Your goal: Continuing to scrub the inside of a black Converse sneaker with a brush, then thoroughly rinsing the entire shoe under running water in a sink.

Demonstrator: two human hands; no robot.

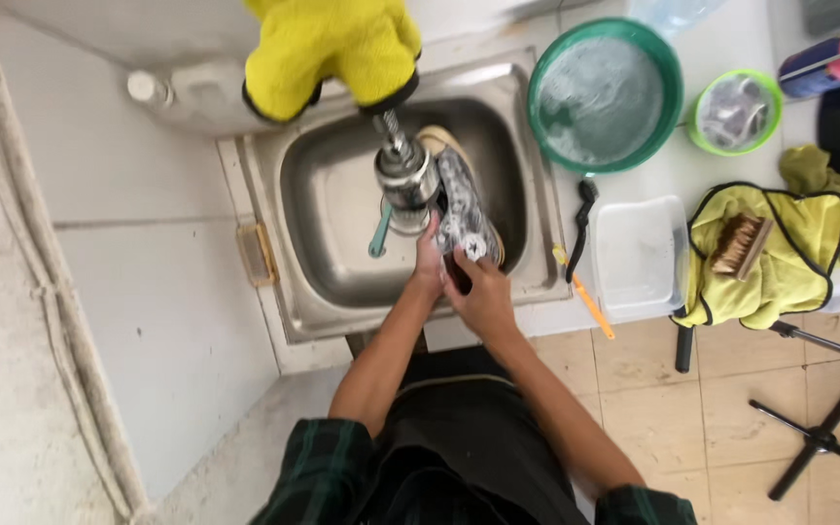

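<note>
Item: grey-and-white patterned sneaker with a pale tan sole (461, 199), held over the stainless steel sink basin (328, 209), toe pointing away from the person and heel end in both hands. It lies directly under the chrome tap with its coiled neck (402, 167). Whether water is running cannot be told.

Stage, as a judgement: the shoe is at the sink and in hand, so washing appears under way. No foam shows on it, and the brushes lie unused off to the right, so scrubbing and rinsing look largely still to do.

Right hand (483, 292): fingers curled and closed around the heel end of the sneaker, gripping from the near side.

Left hand (428, 262): pressed against the sneaker's left flank just below the tap, fingers together. Whether it fully clasps the shoe or only steadies it cannot be told.

Just left of the left hand: a teal-handled brush or utensil (379, 233) standing in the basin.

Beyond the hands, above the tap: a fluffy yellow cloth mitt with dark trim (331, 49).

Right of the right hand, on the white counter: a black-handled brush (582, 219) and an orange-handled toothbrush (590, 303). Next outward is a clear rectangular plastic tub (639, 255), then a yellow microfibre cloth with black edging (780, 253) bearing a wooden-backed bristle brush (741, 245).

Far right and beyond: a large green round basin holding cloudy water (603, 95) and a small green tub (734, 110).
</note>
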